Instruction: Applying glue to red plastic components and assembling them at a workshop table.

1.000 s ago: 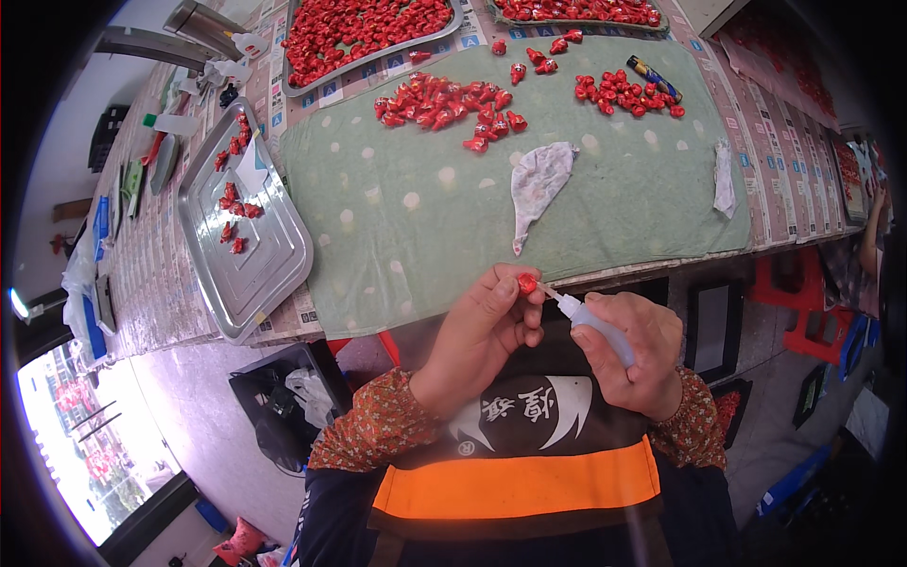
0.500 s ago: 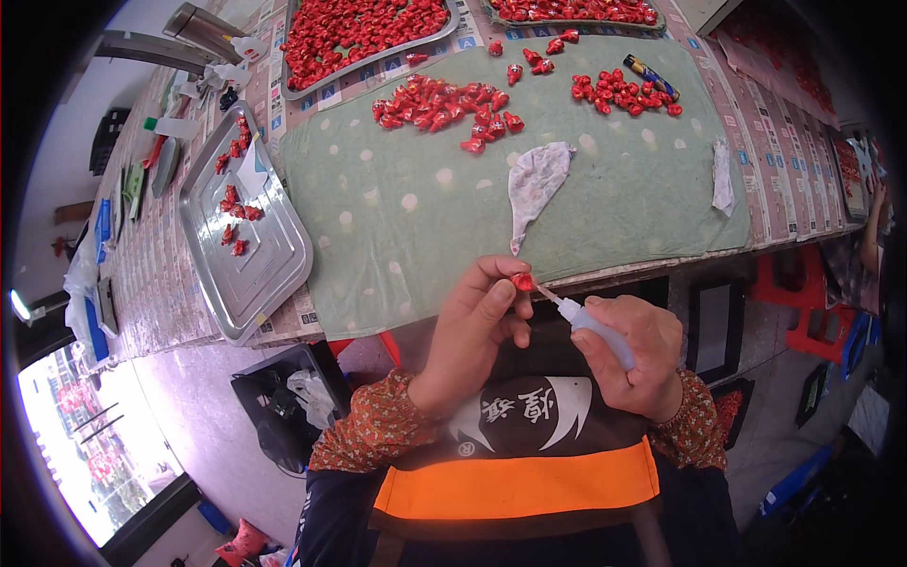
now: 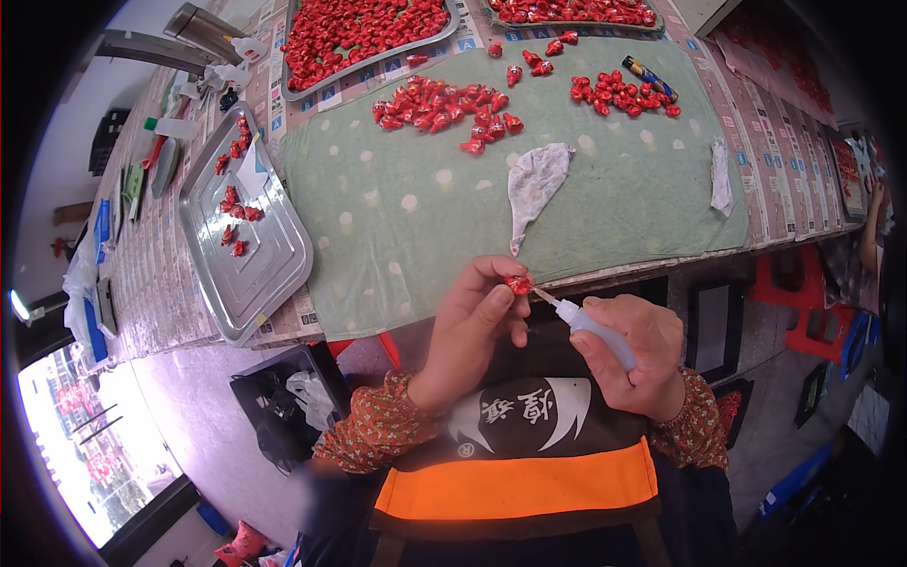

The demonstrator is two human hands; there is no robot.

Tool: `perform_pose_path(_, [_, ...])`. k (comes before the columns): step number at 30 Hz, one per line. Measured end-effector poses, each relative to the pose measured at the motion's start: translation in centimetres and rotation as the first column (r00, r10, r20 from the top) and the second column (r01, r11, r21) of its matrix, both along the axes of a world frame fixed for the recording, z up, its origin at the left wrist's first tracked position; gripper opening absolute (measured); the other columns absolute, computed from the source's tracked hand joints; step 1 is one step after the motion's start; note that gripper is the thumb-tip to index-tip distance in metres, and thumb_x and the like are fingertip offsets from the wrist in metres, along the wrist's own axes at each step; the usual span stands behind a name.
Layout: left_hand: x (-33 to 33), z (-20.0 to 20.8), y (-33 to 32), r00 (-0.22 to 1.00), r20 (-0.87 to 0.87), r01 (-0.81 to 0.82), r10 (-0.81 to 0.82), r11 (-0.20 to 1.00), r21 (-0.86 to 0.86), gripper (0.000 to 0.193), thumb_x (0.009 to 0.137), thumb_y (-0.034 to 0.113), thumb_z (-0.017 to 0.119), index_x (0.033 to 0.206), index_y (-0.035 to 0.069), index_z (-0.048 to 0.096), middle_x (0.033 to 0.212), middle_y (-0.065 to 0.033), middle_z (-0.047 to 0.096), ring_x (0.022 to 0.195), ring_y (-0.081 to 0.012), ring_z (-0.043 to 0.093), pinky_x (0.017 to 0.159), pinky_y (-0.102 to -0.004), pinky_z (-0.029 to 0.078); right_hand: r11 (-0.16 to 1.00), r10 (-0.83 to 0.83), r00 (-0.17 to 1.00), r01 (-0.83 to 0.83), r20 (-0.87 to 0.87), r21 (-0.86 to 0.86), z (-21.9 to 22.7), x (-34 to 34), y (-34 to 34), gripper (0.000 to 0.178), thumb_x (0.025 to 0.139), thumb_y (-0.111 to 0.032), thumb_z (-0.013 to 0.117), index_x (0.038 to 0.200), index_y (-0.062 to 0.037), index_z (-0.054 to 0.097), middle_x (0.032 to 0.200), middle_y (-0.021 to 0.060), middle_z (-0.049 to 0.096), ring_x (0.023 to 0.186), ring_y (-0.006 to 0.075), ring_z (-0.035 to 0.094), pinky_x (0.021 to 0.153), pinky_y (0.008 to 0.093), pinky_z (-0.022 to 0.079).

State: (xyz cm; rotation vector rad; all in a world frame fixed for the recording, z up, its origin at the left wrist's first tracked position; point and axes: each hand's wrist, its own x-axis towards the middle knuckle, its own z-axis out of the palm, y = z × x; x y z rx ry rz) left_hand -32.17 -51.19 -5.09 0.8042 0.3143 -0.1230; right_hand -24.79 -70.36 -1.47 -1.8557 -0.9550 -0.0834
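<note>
Lying at the left of the surface point(image 3: 156, 283), a silver tray point(image 3: 272, 283) carries a few red pieces point(image 3: 230, 201). Next come a fuller tray point(image 3: 456, 17) and a red pile point(image 3: 435, 102) on green cloth point(image 3: 373, 248). Nearer, the left hand point(image 3: 468, 331) pinches one small red piece point(image 3: 517, 284) between its fingers point(image 3: 491, 305), in the air. A pale rag point(image 3: 539, 177) lies beyond. The right hand point(image 3: 647, 350) wraps its fingers round a translucent squeeze bottle point(image 3: 597, 327), its thin tip point(image 3: 543, 296) at the piece; contact is unclear. Farther right lie a red cluster point(image 3: 616, 94), dark tube point(image 3: 652, 78) and white strip point(image 3: 721, 178).

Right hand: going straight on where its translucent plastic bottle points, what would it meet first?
Probably the small shiny red piece in the left hand, just ahead of the bottle, though depth is unclear.
</note>
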Motion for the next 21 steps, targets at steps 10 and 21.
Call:
perform_pose_path(10, [0.0,-0.4,0.2,0.999,-0.039,-0.016,0.013,0.998,-0.067,0.023,0.1,0.019,0.051,0.119,0.006,0.049,0.104,-0.0043,0.055,0.085,-0.01,0.053,0.064,-0.0238,0.05,1.0,-0.012,1.0,0.012,-0.023,-0.003,-0.1,-0.1,0.1,0.031,0.073,-0.003,0.077,0.1,-0.0007,0.061,0.075,0.0135,0.064,0.06,0.0287,0.064,0.053,0.0332,0.051])
perform_pose_path(21, [0.2,0.0,0.4,0.997,-0.071,-0.026,0.015,0.988,-0.153,0.024,0.101,0.024,0.05,0.116,0.006,0.05,0.105,-0.0051,0.054,0.081,-0.0101,0.052,0.057,-0.0212,0.046,0.998,-0.031,0.964,0.043,-0.265,0.039,0.2,1.0,-0.3,0.033,0.08,-0.01,0.077,0.106,-0.0009,0.059,0.087,0.011,0.065,0.071,0.0187,0.065,0.063,0.028,0.052])
